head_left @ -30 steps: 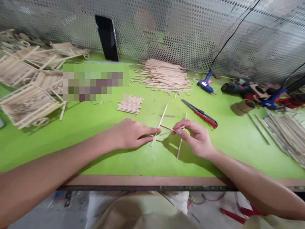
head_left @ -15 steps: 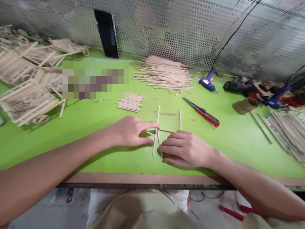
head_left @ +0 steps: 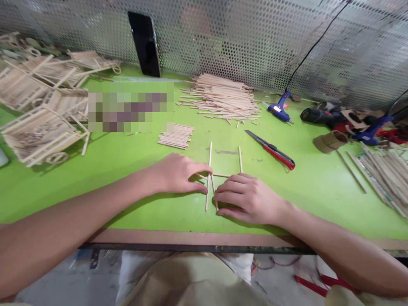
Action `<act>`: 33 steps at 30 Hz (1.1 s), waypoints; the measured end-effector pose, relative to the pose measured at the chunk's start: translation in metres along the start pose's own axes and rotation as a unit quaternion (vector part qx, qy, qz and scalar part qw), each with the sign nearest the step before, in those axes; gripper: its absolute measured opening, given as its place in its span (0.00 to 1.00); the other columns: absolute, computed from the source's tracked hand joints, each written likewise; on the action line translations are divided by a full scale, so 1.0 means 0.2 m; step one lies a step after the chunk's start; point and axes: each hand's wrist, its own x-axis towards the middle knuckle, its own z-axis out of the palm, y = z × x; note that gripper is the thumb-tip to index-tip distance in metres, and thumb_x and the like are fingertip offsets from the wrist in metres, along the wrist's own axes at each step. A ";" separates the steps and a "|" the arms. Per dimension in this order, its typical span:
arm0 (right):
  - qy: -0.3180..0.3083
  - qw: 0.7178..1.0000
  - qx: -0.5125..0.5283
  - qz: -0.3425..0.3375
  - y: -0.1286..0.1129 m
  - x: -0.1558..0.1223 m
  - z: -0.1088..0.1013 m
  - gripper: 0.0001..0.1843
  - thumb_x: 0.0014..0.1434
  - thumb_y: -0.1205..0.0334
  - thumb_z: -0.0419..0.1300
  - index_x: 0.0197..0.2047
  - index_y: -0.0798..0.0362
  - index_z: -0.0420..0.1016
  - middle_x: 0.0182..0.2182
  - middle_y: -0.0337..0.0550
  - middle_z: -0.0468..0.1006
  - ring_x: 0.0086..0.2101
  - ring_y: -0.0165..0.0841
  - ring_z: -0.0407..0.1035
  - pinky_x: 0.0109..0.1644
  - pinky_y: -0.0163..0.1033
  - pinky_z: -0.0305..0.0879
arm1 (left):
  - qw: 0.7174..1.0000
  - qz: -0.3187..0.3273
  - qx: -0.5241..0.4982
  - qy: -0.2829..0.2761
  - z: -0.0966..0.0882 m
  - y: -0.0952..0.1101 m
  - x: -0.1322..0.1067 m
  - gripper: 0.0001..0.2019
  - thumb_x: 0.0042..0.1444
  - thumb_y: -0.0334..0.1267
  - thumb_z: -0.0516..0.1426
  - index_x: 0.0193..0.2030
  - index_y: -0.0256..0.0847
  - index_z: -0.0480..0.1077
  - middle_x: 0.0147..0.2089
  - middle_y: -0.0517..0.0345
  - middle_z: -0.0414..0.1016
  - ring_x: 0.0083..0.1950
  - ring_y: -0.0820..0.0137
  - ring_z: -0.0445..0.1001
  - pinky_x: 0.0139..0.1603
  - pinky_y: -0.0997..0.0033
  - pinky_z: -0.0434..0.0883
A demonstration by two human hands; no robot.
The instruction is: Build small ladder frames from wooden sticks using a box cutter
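Observation:
Thin wooden sticks lie on the green table before me in a small frame shape. My left hand (head_left: 178, 173) holds the left wooden stick (head_left: 210, 155), its index fingertip above and its thumb lower down along it. A crosspiece stick (head_left: 220, 175) runs right from that stick until my right hand (head_left: 247, 197) covers it. Closed fingers of my right hand press at a slanted stick (head_left: 213, 183) close to the left one. Another upright stick (head_left: 240, 159) sticks out beyond my right knuckles; its lower part is hidden.
A utility knife (head_left: 270, 151) lies right of the sticks. Behind are a short stick bundle (head_left: 176, 137), a big stick pile (head_left: 226, 97) and a blue glue gun (head_left: 280, 108). Wooden cart models (head_left: 44, 131) crowd the left. A phone (head_left: 145, 44) leans on the mesh.
The left stick has turned slightly: its far end moved left and its near end a little right. My left hand shifted slightly with it; my right hand stays nearly where it was.

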 end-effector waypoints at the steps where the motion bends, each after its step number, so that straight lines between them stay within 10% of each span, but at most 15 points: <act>1: 0.001 1.000 0.002 0.014 0.00 0.00 0.01 0.14 0.76 0.51 0.63 0.51 0.52 0.83 0.46 0.45 0.88 0.44 0.38 0.80 0.48 0.46 0.77 | 1.000 0.003 -0.002 0.003 0.00 0.00 0.00 0.26 0.67 0.63 0.62 0.62 0.50 0.81 0.41 0.58 0.89 0.37 0.63 0.85 0.34 0.70 0.67; 27: 0.038 0.998 -0.003 0.051 -0.02 0.00 0.05 0.26 0.71 0.38 0.65 0.54 0.53 0.81 0.50 0.48 0.87 0.48 0.43 0.82 0.53 0.49 0.77 | 1.000 0.013 0.007 0.013 0.02 0.01 0.01 0.31 0.67 0.67 0.59 0.64 0.47 0.77 0.33 0.60 0.86 0.30 0.63 0.82 0.30 0.70 0.65; 33: 0.103 0.991 -0.037 0.083 -0.01 0.01 0.01 0.17 0.76 0.47 0.59 0.41 0.51 0.78 0.35 0.43 0.85 0.35 0.37 0.78 0.40 0.44 0.71 | 0.996 0.025 -0.074 0.043 -0.01 0.07 -0.01 0.19 0.68 0.44 0.54 0.61 0.40 0.68 0.24 0.68 0.72 0.20 0.70 0.68 0.25 0.70 0.60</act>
